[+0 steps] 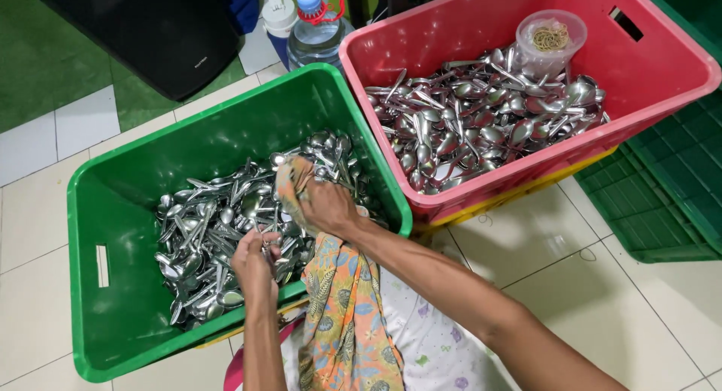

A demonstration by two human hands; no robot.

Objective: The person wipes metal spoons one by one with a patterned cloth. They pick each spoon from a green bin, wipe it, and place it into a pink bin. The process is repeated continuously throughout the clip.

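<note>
A green plastic crate (pixel 113 210) holds a heap of metal spoons (pixel 218 233). My left hand (pixel 256 262) reaches into the heap near the front edge, its fingers closed around a few spoons. My right hand (pixel 325 204) is over the same heap, gripping a patterned orange cloth (pixel 342 316) that wraps over its fingers and trails down onto my lap. A pink crate (pixel 647 68) to the right holds another pile of spoons (pixel 481 120).
A clear plastic tub of rubber bands (pixel 553 37) rests on the spoons in the pink crate. Water bottles (pixel 312 26) stand behind the crates. A green latticed crate (pixel 669 180) lies at the right, a black bin (pixel 158 30) at the back left, on a tiled floor.
</note>
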